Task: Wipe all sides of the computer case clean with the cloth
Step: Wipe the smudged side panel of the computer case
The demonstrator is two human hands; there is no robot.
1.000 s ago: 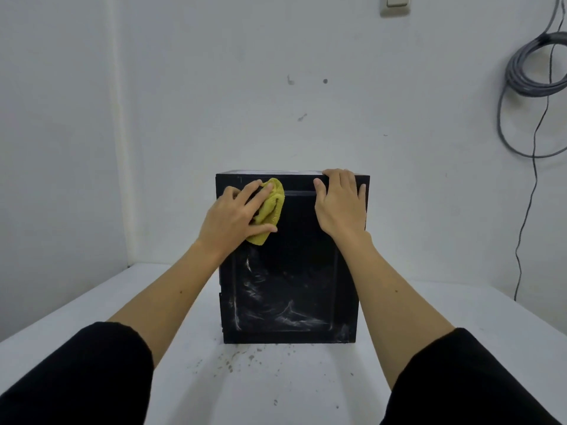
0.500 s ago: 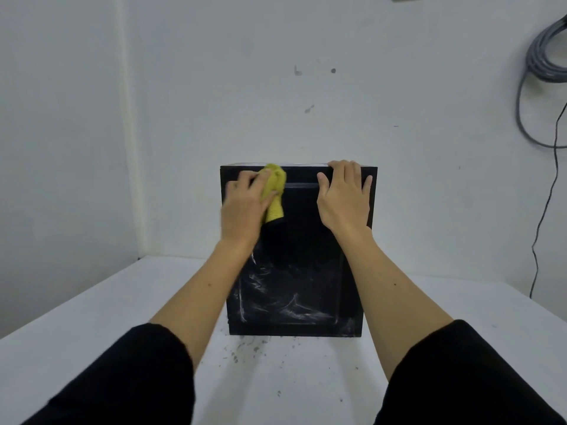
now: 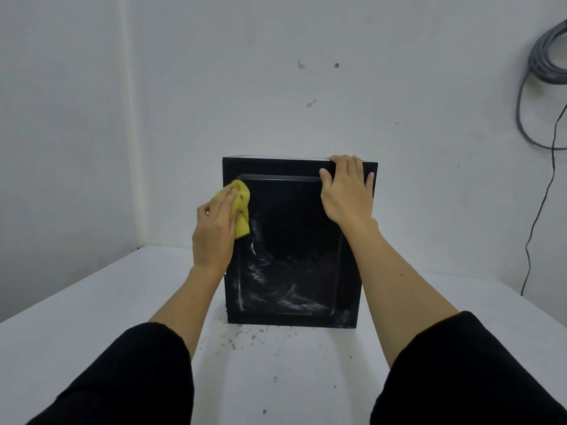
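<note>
Nearest the cam, two black sleeves (image 3: pixel 129 378) fill the 7 and 5 o'clock corners, bare forearms reaching fwd over a white table (image 3: pixel 92 308). Dark specks (image 3: pixel 245 338) litter the tabletop just in front of the case, w/ a few more strays closer in.

Case (image 3: pixel 291 256) stands upright at frame centre, black, broad side panel facing the person. Lower half of that panel is smeared w/ whitish dust streaks (image 3: pixel 276 296), thickest toward 6–7 o'clock; upper half looks dark and clean.

Left hand (image 3: pixel 214 231) sits at the case's 9 o'clock edge, fingers curled round a yellow cloth (image 3: pixel 241 210), bunched up, pressed against the panel's upper-left part. Cloth pokes out above and to the right of the fingers.

Right hand (image 3: pixel 346 191) is at the case's 1 o'clock corner: palm flat on the panel, fingers hooked over the top edge, thumb spread out to the left. Looks to be gripping the top edge; fingertips hidden behind it.

Behind the case, a white wall (image 3: pixel 214 87) w/ a few small dark marks at 12 o'clock. A corner seam runs down the wall at 10 o'clock. At 2–3 o'clock a coil of grey cable (image 3: pixel 549 59) hangs on the wall, a thin black wire (image 3: pixel 540 210) trailing down from it
</note>
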